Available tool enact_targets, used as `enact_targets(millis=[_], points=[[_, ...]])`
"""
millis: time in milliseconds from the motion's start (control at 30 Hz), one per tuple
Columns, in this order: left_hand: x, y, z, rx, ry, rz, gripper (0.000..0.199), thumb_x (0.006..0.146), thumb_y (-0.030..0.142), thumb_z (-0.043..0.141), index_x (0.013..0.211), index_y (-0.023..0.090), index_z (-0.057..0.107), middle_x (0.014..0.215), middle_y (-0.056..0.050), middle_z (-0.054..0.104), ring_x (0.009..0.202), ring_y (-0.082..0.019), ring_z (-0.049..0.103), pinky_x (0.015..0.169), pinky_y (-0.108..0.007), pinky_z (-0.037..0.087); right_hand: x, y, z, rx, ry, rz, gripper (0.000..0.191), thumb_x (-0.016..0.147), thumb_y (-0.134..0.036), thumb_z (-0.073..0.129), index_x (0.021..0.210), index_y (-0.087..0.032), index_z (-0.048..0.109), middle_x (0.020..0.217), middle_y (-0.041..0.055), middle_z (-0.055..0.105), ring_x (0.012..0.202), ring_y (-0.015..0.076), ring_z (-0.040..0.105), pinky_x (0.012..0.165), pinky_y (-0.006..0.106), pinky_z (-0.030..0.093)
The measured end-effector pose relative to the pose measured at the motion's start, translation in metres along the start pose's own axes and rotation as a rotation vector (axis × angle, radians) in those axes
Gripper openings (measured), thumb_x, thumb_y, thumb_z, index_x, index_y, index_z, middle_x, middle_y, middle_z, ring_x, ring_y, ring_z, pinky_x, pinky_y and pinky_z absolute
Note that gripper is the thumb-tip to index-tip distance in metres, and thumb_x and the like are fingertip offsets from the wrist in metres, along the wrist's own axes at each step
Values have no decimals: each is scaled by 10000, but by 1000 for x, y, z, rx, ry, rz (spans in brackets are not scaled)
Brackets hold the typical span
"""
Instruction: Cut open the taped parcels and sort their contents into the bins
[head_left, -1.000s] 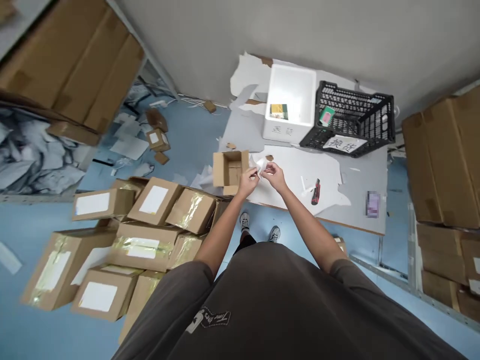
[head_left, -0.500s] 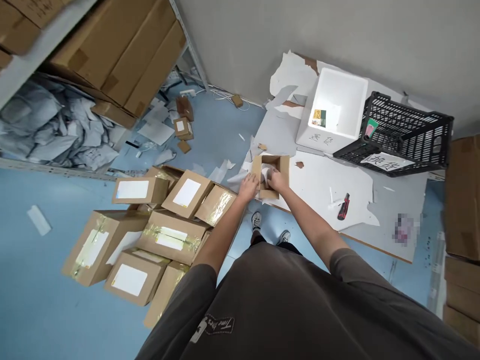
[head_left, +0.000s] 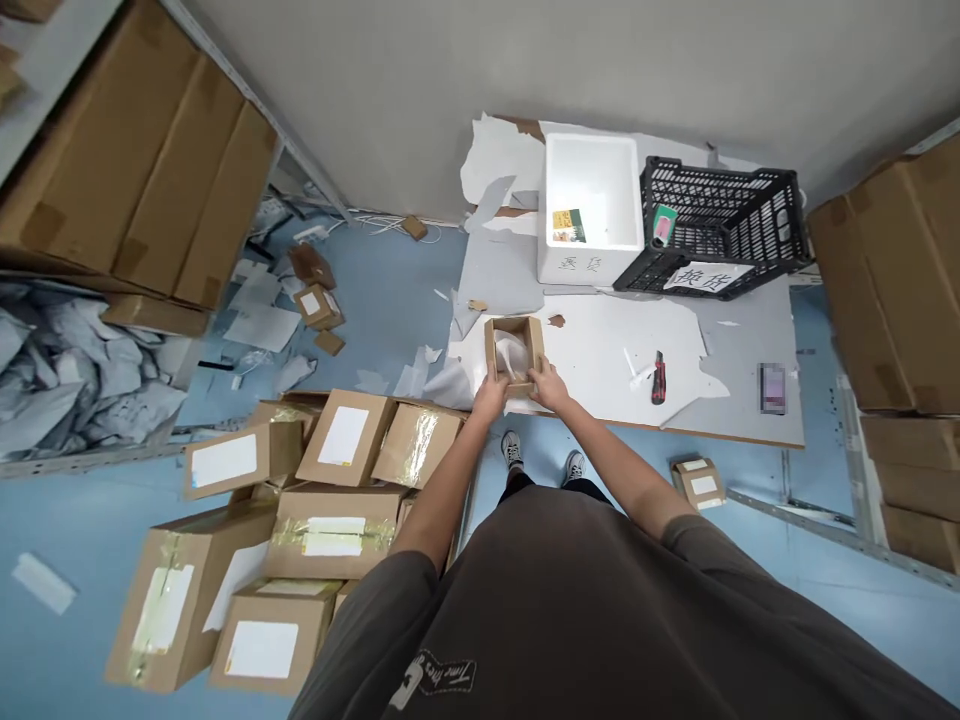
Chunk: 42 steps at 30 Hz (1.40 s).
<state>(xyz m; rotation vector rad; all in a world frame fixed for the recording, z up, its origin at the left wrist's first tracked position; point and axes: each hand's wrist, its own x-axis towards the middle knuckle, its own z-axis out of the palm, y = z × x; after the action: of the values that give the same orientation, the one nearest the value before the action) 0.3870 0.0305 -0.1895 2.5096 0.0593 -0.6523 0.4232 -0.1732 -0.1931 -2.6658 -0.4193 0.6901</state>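
A small open cardboard box (head_left: 535, 343) sits near the front edge of the table, its flaps up. Inside it lies crumpled whitish wrapping (head_left: 511, 356); what is under that, if anything, is hidden. My left hand (head_left: 491, 394) grips the near left corner of the box. On the near right side, my right hand (head_left: 550, 385) has its fingers closed on the cardboard. To the right of the box, a red and black utility knife (head_left: 658, 378) rests on the white sheeting.
A white foam box (head_left: 591, 262) and a black plastic crate (head_left: 724, 240) stand at the table's back. Taped cartons (head_left: 334, 535) are piled on my left, beside a shelf of grey bags (head_left: 82, 370). Another small carton (head_left: 698, 484) lies on the floor at right.
My right hand has come out of the box's inside and now holds its near right side. My left hand has shifted to the near left corner. The camera view has turned right.
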Motion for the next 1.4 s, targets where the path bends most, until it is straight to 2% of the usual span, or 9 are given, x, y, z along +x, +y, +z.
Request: enact_targets(millis=[267, 367, 500, 667, 867, 1000, 1100, 1233, 1400], points=[[1, 36, -7, -69, 118, 110, 333, 1001, 153, 672, 1230, 311, 854, 1834, -20, 434, 1529, -342, 603, 1272, -500, 506, -34, 33, -15, 105, 178, 5, 316, 985, -162, 688, 1280, -203, 792, 1746, 197, 452, 1501, 401, 550, 1226, 552, 517], [0, 83, -9, -84, 134, 220, 294, 1025, 175, 672, 1218, 286, 863, 1862, -44, 378, 1510, -379, 619, 1248, -527, 520, -68, 61, -40, 145, 325, 33, 302, 992, -175, 660, 1263, -204, 789, 1737, 199, 461, 1521, 408, 528, 1237, 568, 501], [1, 179, 15, -112, 130, 415, 245, 1051, 221, 686, 1195, 291, 871, 1864, -23, 375, 1461, -410, 658, 1201, -544, 550, -138, 130, -74, 164, 525, 130, 282, 993, -206, 650, 1241, -198, 783, 1735, 200, 450, 1559, 397, 491, 1258, 556, 480], [-5, 334, 105, -3, 59, 698, 239, 1074, 217, 678, 1196, 278, 873, 1848, -61, 404, 1424, -373, 706, 1136, -511, 619, -263, 260, -87, 157, 738, 340, 313, 951, -242, 698, 1253, -222, 774, 1724, 180, 464, 1505, 421, 536, 1198, 595, 535], [-53, 525, 269, 145, -133, 945, 305, 1046, 176, 710, 1244, 327, 889, 1789, -19, 502, 1346, -313, 764, 1153, -461, 637, -458, 416, -60, 92, 852, 658, 322, 940, -270, 714, 1255, -230, 769, 1664, 176, 524, 1418, 417, 604, 1115, 586, 602], [-108, 626, 371, 226, -323, 1095, 326, 1062, 189, 694, 1294, 322, 882, 1813, -25, 464, 1356, -317, 758, 1189, -461, 610, -586, 475, -31, 112, 878, 892, 321, 949, -280, 693, 1255, -230, 774, 1639, 184, 544, 1397, 428, 606, 1100, 607, 605], [-146, 679, 435, 290, -451, 1170, 317, 1078, 215, 682, 1304, 317, 879, 1829, -32, 435, 1365, -327, 754, 1207, -467, 594, -658, 499, -7, 180, 895, 1040, 364, 957, -295, 652, 1294, -215, 765, 1640, 206, 541, 1392, 449, 601, 1081, 640, 602], [-177, 721, 501, 342, -552, 1251, 386, 1058, 237, 722, 1421, 321, 822, 1859, -50, 380, 1488, -342, 670, 1275, -484, 537, -719, 524, 19, 252, 930, 1156, 521, 955, -329, 642, 1458, -211, 703, 1682, 218, 513, 1476, 470, 530, 1182, 706, 519], [-184, 739, 525, 354, -526, 1316, 745, 979, 242, 810, 1689, 253, 585, 1814, -112, 459, 1672, -333, 441, 1363, -494, 433, -755, 548, 23, 233, 805, 1245, 818, 920, -416, 724, 1677, -184, 519, 1783, 235, 383, 1609, 502, 386, 1293, 762, 377]])
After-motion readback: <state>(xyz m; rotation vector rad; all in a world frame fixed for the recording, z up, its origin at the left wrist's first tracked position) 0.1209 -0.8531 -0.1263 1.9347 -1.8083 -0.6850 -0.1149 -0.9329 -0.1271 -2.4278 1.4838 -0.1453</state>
